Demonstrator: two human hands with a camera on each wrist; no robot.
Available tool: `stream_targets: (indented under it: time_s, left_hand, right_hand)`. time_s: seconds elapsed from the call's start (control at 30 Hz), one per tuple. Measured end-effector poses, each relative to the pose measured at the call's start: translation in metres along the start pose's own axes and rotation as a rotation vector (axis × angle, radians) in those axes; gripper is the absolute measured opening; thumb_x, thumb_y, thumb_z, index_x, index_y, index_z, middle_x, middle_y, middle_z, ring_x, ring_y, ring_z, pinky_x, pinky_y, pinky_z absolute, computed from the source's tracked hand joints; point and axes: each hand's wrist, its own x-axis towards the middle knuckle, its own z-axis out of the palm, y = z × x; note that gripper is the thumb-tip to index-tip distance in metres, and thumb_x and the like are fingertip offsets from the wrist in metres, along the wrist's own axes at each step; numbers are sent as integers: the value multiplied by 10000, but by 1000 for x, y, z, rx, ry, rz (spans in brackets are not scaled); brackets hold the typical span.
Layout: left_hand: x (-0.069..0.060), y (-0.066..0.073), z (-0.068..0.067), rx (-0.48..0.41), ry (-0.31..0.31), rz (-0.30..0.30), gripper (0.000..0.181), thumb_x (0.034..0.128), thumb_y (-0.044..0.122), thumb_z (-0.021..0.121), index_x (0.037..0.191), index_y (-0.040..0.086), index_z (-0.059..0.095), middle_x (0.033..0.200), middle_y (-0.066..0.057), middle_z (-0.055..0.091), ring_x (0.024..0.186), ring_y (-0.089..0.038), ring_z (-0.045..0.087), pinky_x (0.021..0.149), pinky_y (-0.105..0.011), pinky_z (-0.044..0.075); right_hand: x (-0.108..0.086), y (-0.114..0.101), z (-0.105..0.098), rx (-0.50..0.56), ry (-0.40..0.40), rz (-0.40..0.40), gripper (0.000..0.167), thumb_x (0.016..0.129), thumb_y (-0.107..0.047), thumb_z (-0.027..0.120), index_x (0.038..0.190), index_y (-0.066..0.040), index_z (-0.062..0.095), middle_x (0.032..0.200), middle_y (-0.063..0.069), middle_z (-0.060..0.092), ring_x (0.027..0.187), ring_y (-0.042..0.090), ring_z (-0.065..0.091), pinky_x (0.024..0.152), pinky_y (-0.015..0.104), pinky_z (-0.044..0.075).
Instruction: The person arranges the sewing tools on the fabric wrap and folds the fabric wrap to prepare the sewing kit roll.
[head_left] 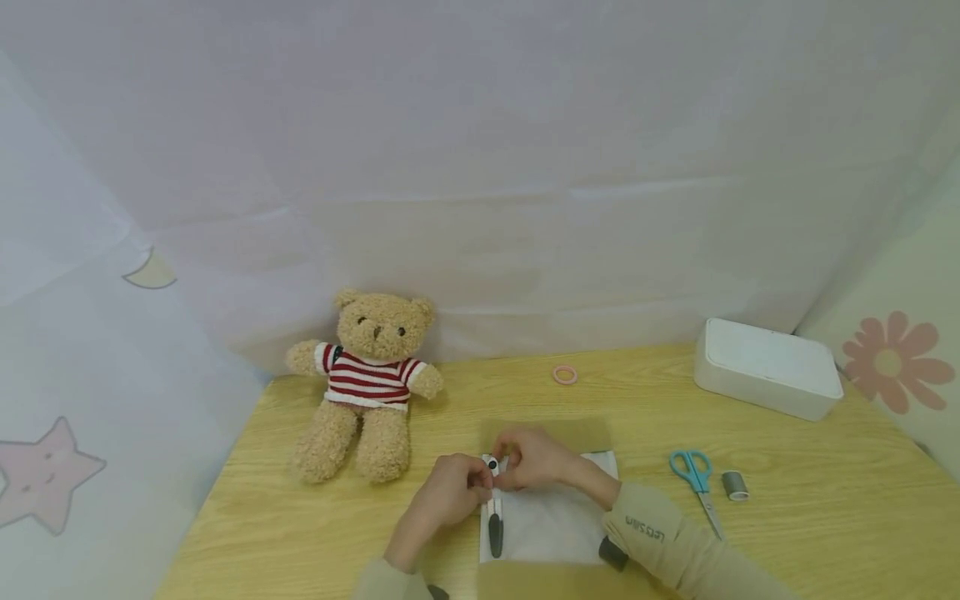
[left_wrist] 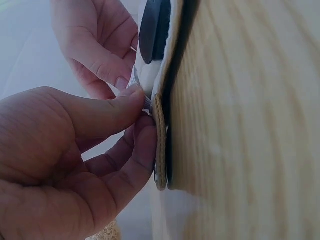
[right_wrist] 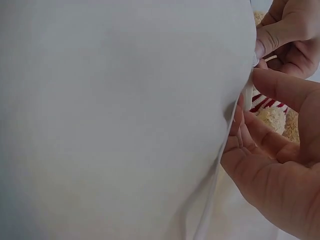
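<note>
A flat white item [head_left: 555, 525] lies over a tan piece [head_left: 555, 581] on the table, with a dark-handled tool [head_left: 496, 535] along its left edge. Above that tool, my left hand [head_left: 448, 492] pinches a small white piece at this edge; in the left wrist view the thumb and fingers of the left hand [left_wrist: 75, 150] close on it. My right hand [head_left: 536, 460] has its thumb and fingers curled at the same edge, beside a black round part [head_left: 492, 465]. In the right wrist view, the right hand [right_wrist: 285, 150] grips close to the left hand [right_wrist: 295, 37], its fingertips partly hidden.
A teddy bear [head_left: 367, 383] in a striped top sits at the back left. Behind the hands lies a pink ring [head_left: 565, 375]. To the right are blue-handled scissors [head_left: 693, 475], a grey spool [head_left: 735, 485] and a white box [head_left: 768, 367]. A dark object [head_left: 612, 552] is by the right sleeve.
</note>
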Motion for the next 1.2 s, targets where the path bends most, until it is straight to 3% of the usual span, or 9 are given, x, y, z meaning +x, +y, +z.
stream_targets:
  time_s: [0.2,0.4,0.53,0.77,0.83,0.93,1.03,1.2]
  left_hand:
    - [0,1,-1,-8,-2,-3,174,742,-49,683,668,85,600,603,65,519,564,-30,439,521,-212,392]
    - [1,4,-1,-7,-6,-6,166,727,-54,676,662,83,609,601,69,530,560,-27,445,520,-209,400]
    - [1,3,0,-8,2,-3,162,722,-50,678,662,89,619,606,70,546,562,-22,456,527,-210,413]
    - [-1,0,0,-12,-3,-31,140,732,-26,707,682,83,634,620,67,554,576,-31,469,541,-220,422]
    - [-1,0,0,-17,-6,-26,129,738,-22,712,695,77,641,633,67,558,587,-29,474,552,-219,425]
    - [0,2,0,-30,-7,0,120,739,-28,713,714,68,646,647,60,567,601,-25,483,563,-216,433]
    - [3,6,-1,-31,1,35,117,735,-47,701,733,60,655,665,47,578,619,-29,494,575,-216,440]
    - [12,17,2,-35,-10,61,114,761,-61,683,819,36,701,737,9,635,683,-65,551,626,-222,467]
  right_hand:
    - [0,0,0,-41,10,-7,215,757,-103,746,938,-58,639,649,-47,606,572,56,547,536,214,434]
    - [-1,3,0,13,29,-3,188,757,-58,722,924,-33,637,613,-41,592,527,61,539,494,205,422]
    - [-4,6,0,152,52,14,192,766,-17,708,942,10,635,644,-8,615,551,81,566,524,213,466]
    - [-9,13,-2,551,60,66,329,792,41,680,1088,112,556,857,104,660,744,151,636,697,307,547]
    - [-15,13,-6,621,72,72,373,802,37,673,1131,129,524,919,136,654,784,163,638,730,329,545]
    - [-26,13,-17,672,108,72,433,811,19,669,1181,145,482,992,188,632,827,182,639,767,378,543]
    - [-40,16,-32,645,145,67,456,827,-14,676,1203,141,469,1036,215,612,855,203,644,791,402,541]
    - [-68,25,-60,647,190,64,406,889,-59,649,1204,122,468,1035,172,611,896,233,646,801,361,541]
